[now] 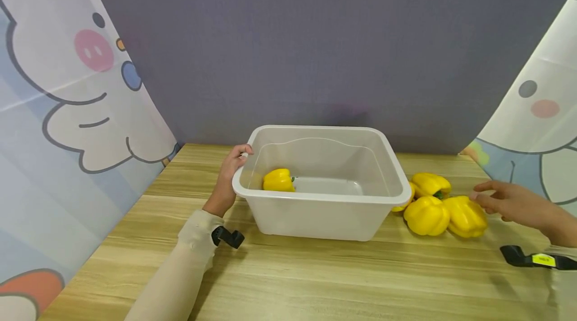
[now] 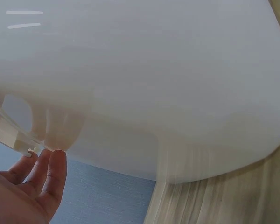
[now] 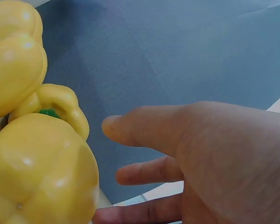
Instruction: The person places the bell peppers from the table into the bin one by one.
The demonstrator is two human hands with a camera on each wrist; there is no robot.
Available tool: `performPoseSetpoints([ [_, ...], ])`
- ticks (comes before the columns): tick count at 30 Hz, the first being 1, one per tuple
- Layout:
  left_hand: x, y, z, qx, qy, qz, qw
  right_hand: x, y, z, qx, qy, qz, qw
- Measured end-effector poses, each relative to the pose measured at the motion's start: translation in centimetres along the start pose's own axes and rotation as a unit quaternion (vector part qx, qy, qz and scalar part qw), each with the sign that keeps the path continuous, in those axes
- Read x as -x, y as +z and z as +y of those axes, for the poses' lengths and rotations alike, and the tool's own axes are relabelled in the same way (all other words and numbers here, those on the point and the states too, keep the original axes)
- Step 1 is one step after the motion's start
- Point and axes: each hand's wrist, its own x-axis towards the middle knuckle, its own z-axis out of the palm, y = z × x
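Observation:
A white plastic bin (image 1: pixel 315 218) stands on the wooden table, and one yellow bell pepper (image 1: pixel 278 180) lies inside at its left end. My left hand (image 1: pixel 230 176) grips the bin's left rim, fingers hooked over the edge; the left wrist view shows those fingertips (image 2: pixel 56 161) at the rim beside the pale wall. To the right of the bin, several yellow bell peppers (image 1: pixel 427 216) sit bunched together. My right hand (image 1: pixel 518 203) hovers just right of the nearest pepper (image 3: pixel 44 168), thumb and fingers spread apart with nothing between them.
The wooden table (image 1: pixel 288 276) extends in front of the bin. Behind it rises a grey panel (image 1: pixel 288 50), with cartoon-printed cloths on the left (image 1: pixel 45 161) and right (image 1: pixel 550 90). The bunched peppers stand close against the bin's right side.

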Motion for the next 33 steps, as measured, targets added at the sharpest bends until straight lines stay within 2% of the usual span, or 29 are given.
performPoseSetpoints([
  [9, 0.0, -0.2, 0.2, 0.005, 0.000, -0.001, 1.0000, -0.6, 0.1, 0.2, -0.033, 0.035, -0.069, 0.996],
  [15, 0.0, -0.3, 0.3, 0.006, -0.003, -0.003, 1.0000, -0.8, 0.2, 0.1, -0.058, 0.040, -0.104, 0.992],
  [27, 0.0, -0.3, 0.1, 0.005, 0.002, 0.001, 1.0000, -1.4, 0.8, 0.6, -0.056, 0.032, -0.116, 0.991],
  [33, 0.0, -0.2, -0.1, 0.008, 0.001, -0.009, 0.9999, -1.4, 1.4, 1.0, -0.046, 0.022, -0.109, 0.993],
])
